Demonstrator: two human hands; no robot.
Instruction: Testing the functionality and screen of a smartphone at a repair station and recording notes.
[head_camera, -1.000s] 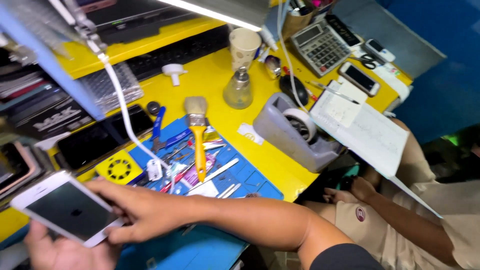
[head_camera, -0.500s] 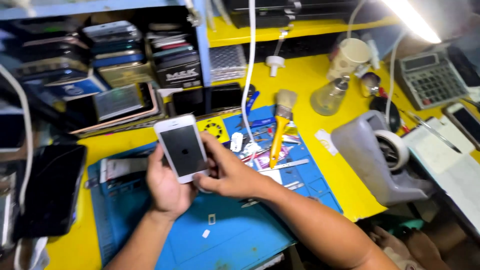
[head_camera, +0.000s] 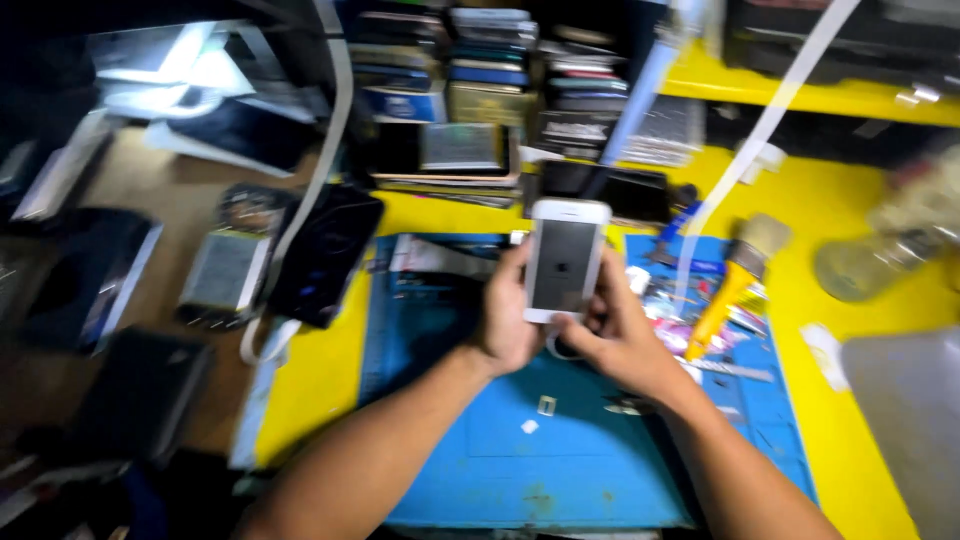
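A brush and small parts are lying right of the phone, above a blue mat. Left hand and right hand are gripping it upright.

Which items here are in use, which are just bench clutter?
In use: white phone, left hand, right hand, blue mat.
Lying about: yellow-handled brush, glass bottle, dark phone, stacked boxes.
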